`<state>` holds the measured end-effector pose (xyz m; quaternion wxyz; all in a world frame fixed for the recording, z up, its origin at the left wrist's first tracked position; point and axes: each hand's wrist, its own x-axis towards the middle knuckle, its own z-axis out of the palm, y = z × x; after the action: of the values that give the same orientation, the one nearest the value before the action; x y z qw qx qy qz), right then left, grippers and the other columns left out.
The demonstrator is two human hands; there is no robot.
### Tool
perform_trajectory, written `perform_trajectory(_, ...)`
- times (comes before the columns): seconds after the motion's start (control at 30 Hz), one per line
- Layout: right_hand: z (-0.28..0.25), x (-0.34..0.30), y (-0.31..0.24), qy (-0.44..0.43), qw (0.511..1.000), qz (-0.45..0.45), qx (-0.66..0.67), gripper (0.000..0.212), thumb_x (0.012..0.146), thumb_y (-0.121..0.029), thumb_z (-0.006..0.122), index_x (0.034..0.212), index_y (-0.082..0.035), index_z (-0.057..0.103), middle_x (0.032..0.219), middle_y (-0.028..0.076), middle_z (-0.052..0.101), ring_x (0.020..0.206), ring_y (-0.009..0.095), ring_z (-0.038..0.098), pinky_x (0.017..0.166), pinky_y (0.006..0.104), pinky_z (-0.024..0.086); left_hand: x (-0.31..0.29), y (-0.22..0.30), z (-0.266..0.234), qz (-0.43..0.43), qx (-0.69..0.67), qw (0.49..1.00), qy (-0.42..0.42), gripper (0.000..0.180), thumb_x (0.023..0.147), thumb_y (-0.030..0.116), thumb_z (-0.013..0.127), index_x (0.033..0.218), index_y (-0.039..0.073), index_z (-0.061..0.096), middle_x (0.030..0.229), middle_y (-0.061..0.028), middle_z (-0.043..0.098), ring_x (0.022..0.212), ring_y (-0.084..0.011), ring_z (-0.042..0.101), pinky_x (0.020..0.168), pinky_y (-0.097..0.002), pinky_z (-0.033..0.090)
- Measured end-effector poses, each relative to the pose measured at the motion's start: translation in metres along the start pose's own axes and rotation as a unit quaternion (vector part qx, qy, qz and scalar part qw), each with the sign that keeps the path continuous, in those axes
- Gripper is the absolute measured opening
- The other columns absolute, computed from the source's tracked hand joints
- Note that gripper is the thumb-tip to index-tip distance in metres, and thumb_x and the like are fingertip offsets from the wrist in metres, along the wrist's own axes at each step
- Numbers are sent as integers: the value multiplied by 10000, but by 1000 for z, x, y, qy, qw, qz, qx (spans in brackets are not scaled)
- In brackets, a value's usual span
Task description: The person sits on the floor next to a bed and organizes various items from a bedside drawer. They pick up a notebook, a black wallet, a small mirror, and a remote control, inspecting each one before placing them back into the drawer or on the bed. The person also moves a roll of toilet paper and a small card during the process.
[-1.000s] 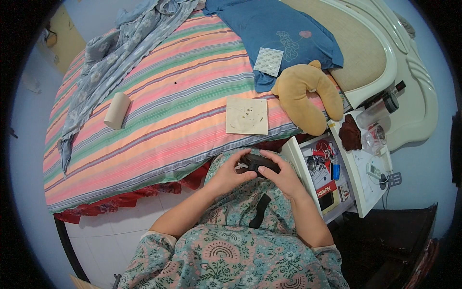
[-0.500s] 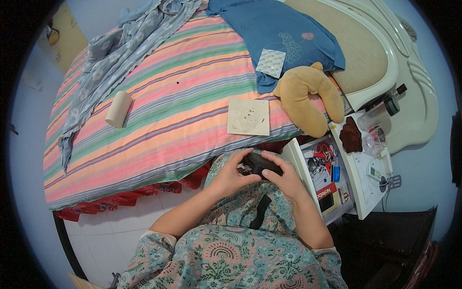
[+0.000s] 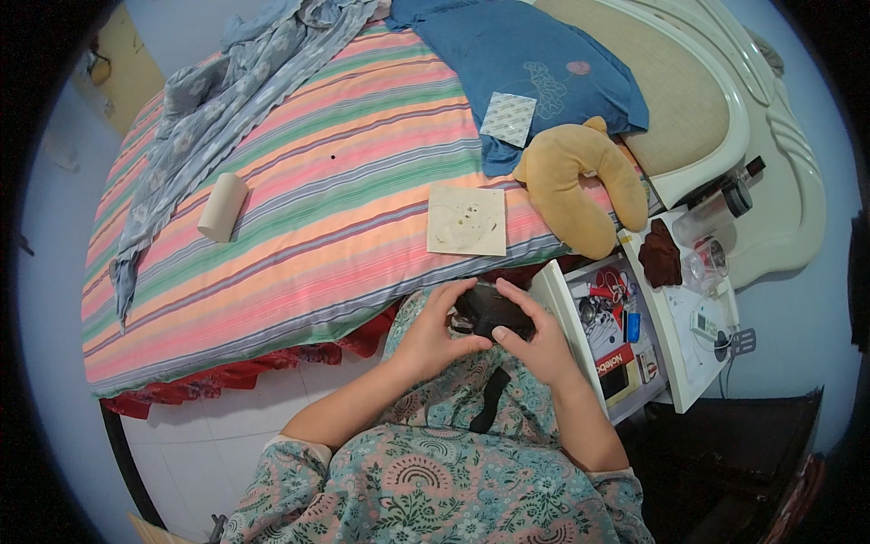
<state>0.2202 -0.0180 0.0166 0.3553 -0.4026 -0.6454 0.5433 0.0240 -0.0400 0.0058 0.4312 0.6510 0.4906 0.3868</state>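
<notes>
Over my lap, a small black object (image 3: 495, 310) with a partly glossy surface is held between my two hands; its exact kind cannot be made out. My left hand (image 3: 437, 328) curls around its left side, with thumb and fingers closed on it. From the other side my right hand (image 3: 536, 334) grips it, the thumb at its near edge and the index finger along the far edge. Part of the object is covered by the fingers. A black fabric strip (image 3: 490, 400) lies on my patterned clothing just below the hands.
An open drawer (image 3: 654, 381) to my right contains cables, a red box and a blue item. Beyond it, a nightstand (image 3: 675, 313) carries a clear bottle and brown cloth. A tan neck pillow (image 3: 564, 190), square board (image 3: 467, 238) and cardboard roll (image 3: 223, 208) lie on the striped bed (image 3: 299, 199).
The black object has turned slightly in my hands, showing more of its upper surface. My right fingers and thumb have shifted a little; both hands stay in about the same place.
</notes>
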Motion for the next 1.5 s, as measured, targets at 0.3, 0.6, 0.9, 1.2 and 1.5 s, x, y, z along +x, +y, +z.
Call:
perform_trajectory(0.3, 2, -2, -9, 19, 999, -36, -8, 570, 774, -119, 670, 1291, -12, 457, 1361, 163, 429, 1293, 264, 375, 1054, 361, 295, -1, 3, 1, 16, -29, 999, 22, 883, 617, 407, 795, 1331, 87, 387, 1281, -125, 419, 1203, -277, 421, 994, -385, 362)
perform_trajectory(0.6, 2, -2, -8, 19, 999, -9, 26, 590, 777, -119, 674, 1309, -20, 440, 1365, 152, 425, 1277, 242, 390, 1044, 351, 309, 0, 5, 0, 19, -16, 999, 21, 892, 618, 418, 792, 1336, 84, 380, 1279, -129, 415, 1202, -281, 420, 989, -387, 364)
perform_trajectory(0.9, 1, -2, -6, 15, 999, 5, 33, 592, 776, -117, 676, 1312, -27, 441, 1358, 145, 431, 1260, 234, 408, 1029, 344, 328, 1, 4, 0, 22, -24, 999, 24, 884, 628, 448, 782, 1331, 87, 386, 1267, -130, 422, 1191, -284, 426, 980, -382, 365)
perform_trajectory(1.2, 0, 2, -5, 11, 996, 55, 66, 526, 830, -151, 649, 1298, -15, 451, 1239, 115, 507, 1152, 161, 462, 967, 308, 374, 5, -8, 2, -49, -93, 994, 3, 793, 681, 346, 790, 1318, 75, 404, 1214, -105, 463, 1128, -221, 468, 919, -343, 426)
perform_trajectory(1.5, -11, 4, -12, -25, 987, 91, 131, 488, 920, -180, 522, 1349, 1, 373, 1339, 119, 427, 1231, 191, 405, 1028, 300, 306, 9, -16, 3, -126, -234, 964, -22, 636, 782, 231, 733, 1309, 54, 424, 1164, -84, 465, 1013, -152, 511, 847, -294, 472)
